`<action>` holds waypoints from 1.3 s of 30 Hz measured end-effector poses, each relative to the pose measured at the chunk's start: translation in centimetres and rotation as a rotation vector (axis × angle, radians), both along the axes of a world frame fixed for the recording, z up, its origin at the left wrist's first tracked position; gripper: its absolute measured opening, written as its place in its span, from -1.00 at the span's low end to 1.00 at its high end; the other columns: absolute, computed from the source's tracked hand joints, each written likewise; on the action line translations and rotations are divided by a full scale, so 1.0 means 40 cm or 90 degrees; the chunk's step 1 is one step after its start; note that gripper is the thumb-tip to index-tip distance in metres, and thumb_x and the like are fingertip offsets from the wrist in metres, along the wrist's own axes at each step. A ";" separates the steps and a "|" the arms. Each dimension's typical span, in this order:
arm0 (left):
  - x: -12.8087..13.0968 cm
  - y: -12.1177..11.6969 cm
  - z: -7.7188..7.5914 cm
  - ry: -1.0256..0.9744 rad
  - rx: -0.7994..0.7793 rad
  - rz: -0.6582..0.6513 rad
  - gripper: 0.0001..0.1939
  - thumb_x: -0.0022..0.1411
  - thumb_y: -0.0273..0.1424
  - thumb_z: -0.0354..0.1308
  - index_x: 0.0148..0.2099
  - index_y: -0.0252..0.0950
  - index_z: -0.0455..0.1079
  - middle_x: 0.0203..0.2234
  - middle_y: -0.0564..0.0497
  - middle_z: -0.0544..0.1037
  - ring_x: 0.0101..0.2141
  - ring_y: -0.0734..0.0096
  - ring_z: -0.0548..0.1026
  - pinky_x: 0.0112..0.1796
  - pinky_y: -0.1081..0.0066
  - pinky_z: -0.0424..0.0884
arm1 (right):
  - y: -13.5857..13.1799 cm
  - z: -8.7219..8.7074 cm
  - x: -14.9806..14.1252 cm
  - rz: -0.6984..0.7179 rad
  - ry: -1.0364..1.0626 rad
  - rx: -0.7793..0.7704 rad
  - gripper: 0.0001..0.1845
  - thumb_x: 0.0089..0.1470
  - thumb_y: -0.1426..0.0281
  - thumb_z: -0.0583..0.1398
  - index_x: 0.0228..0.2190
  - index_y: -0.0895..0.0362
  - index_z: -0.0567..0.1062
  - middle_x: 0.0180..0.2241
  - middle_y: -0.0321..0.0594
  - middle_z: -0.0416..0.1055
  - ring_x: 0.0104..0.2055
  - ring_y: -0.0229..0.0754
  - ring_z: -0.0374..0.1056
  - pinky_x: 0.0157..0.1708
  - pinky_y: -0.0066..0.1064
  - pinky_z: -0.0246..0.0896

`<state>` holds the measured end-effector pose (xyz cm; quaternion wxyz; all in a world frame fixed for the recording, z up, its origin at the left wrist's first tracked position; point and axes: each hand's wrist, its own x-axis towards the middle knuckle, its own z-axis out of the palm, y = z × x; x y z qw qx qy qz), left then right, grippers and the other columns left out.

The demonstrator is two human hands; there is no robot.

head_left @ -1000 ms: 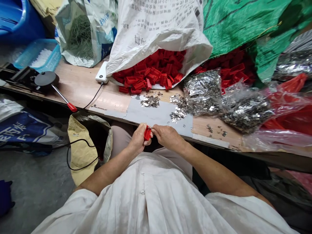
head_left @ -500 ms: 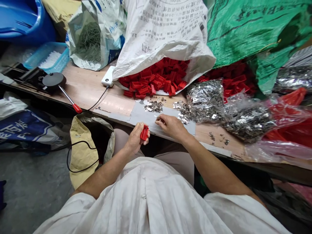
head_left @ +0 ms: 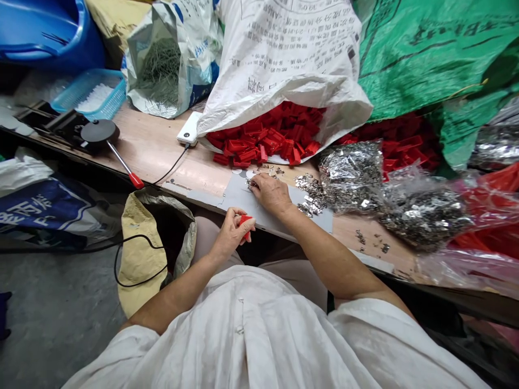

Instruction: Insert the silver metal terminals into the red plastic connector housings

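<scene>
My left hand (head_left: 227,235) is closed around a small red plastic housing (head_left: 245,222), just in front of the table edge. Its thumb lies across the part, which hides most of the hollow side. Further forward, my right hand (head_left: 272,194) reaches down onto a grey sheet (head_left: 239,195), fingers bunched together at a small heap of shiny metal pieces (head_left: 276,170). The hand covers most of that heap, and I cannot make out what its fingertips pinch. Just right of it lies a second pile of metal pieces (head_left: 311,190).
A white sack (head_left: 292,48) spills red housings (head_left: 263,138) behind my hands. Clear bags of metal pieces (head_left: 351,173) stand to the right, near a green sack (head_left: 430,48). Leftward are a black lever tool (head_left: 100,132), a white power bank (head_left: 190,128) and a blue basket (head_left: 117,93).
My right hand has moved forward and left onto the small metal heap. My left hand has turned the red housing, so its hollow side no longer faces me. The view has shifted slightly.
</scene>
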<state>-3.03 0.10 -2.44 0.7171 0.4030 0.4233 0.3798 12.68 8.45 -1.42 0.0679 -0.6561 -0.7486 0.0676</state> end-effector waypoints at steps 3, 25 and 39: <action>-0.002 0.000 0.009 0.108 0.063 0.044 -0.61 0.01 -0.23 0.35 -0.23 -0.24 0.25 -0.47 0.12 0.46 -0.54 0.56 0.36 -0.48 0.56 0.25 | -0.001 0.005 0.001 0.002 -0.001 -0.008 -0.77 0.22 0.31 0.06 -0.17 0.08 0.45 -0.12 -0.07 0.43 -0.20 -0.07 0.34 -0.35 -0.35 0.07; 0.096 0.051 -0.032 0.652 0.650 -0.080 -0.76 0.28 -0.36 0.07 -0.02 -0.27 0.39 -0.20 -0.15 0.46 -0.15 0.14 0.35 -0.09 0.21 0.29 | -0.143 0.021 0.149 -0.023 0.404 -0.009 -0.83 0.07 0.33 0.17 -0.33 0.13 0.53 -0.34 -0.20 0.51 -0.42 -0.24 0.31 -0.32 -0.40 0.18; 0.104 0.040 -0.051 0.674 0.760 -0.001 -0.90 0.31 -0.37 0.07 -0.23 -0.28 0.35 -0.39 -0.03 0.49 -0.32 0.28 0.36 -0.23 0.30 0.30 | -0.157 -0.016 0.150 -0.081 0.493 -0.073 -0.81 0.01 0.32 0.19 -0.36 0.12 0.55 -0.53 -0.33 0.42 -0.48 -0.28 0.29 -0.42 -0.46 0.13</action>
